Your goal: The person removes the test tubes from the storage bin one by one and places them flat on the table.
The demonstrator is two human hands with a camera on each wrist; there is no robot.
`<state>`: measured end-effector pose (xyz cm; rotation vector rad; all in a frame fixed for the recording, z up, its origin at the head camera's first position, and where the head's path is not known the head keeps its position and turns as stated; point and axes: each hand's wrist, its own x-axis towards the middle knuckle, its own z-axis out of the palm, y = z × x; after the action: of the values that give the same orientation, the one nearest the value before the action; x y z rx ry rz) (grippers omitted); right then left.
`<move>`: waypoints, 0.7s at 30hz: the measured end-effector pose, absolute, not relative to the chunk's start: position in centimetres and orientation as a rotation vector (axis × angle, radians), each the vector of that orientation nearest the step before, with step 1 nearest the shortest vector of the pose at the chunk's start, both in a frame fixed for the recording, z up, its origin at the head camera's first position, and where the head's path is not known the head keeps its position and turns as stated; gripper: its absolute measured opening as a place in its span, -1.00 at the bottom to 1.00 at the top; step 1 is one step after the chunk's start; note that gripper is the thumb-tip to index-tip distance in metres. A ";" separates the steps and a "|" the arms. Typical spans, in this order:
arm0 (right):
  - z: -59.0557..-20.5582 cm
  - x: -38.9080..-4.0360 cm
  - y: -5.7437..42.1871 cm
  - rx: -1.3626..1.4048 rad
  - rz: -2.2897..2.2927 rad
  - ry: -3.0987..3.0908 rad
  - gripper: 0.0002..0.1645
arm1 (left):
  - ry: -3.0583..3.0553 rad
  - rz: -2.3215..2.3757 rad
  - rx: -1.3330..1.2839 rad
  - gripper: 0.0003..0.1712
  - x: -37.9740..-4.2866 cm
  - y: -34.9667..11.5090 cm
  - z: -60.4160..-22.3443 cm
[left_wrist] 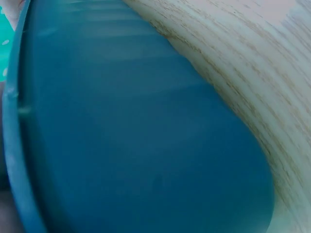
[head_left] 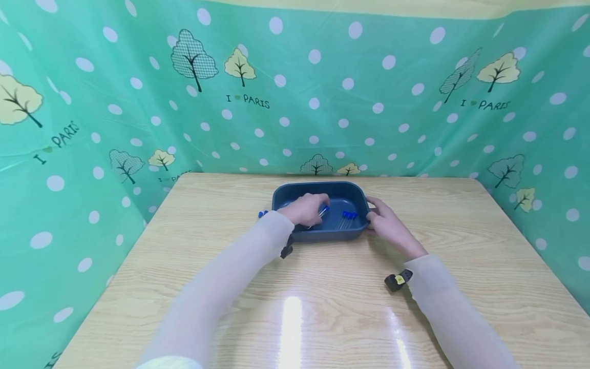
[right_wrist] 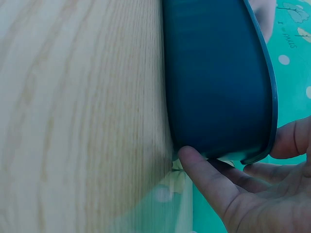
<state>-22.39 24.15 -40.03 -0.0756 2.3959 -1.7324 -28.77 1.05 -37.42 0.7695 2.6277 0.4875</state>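
Observation:
A dark blue rectangular bin [head_left: 329, 235] stands on the table. My left hand [head_left: 304, 209] reaches over its near left side and pinches a clear-barrelled pen [head_left: 324, 210] with a blue cap, low inside the bin. Several more blue-capped pens [head_left: 349, 216] lie side by side in the bin's right half. My right hand [head_left: 389, 225] holds the bin's right end, thumb at the rim and fingers [right_wrist: 204, 172] against the outer wall. In the left wrist view the bin's outer wall [left_wrist: 146, 121] fills most of the picture and hides the left fingers.
Blue pen ends [head_left: 262, 213] show just left of the bin, partly hidden by the left sleeve. The wood-grain table [head_left: 350, 297] extends around the bin. A green dotted curtain [head_left: 322, 123] hangs behind the table and along both sides.

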 end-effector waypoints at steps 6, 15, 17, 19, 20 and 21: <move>-40.0 -22.4 24.2 -0.076 -1.724 2.401 -0.29 | 2.639 0.480 0.780 -0.44 -28.6 0.7 -36.9; -40.0 -22.4 24.1 -0.066 -1.721 2.401 -0.29 | 2.655 0.495 0.799 -0.42 -28.3 -0.1 -36.0; -39.9 -22.4 24.1 -0.065 -1.722 2.401 -0.29 | 2.663 0.495 0.820 -0.41 -28.2 -0.2 -35.9; -39.9 -22.4 24.1 -0.062 -1.720 2.401 -0.29 | 2.664 0.496 0.832 -0.41 -28.1 -0.4 -35.7; -39.9 -22.4 24.0 -0.061 -1.722 2.400 -0.29 | 2.665 0.497 0.836 -0.41 -28.1 -0.5 -35.6; -39.9 -22.4 24.0 -0.061 -1.720 2.402 -0.29 | 2.664 0.495 0.839 -0.41 -28.0 -0.5 -35.5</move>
<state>-22.41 24.02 -39.88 -0.0605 2.4017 -1.7202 -28.02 -0.53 -35.54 0.8386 2.6639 0.4950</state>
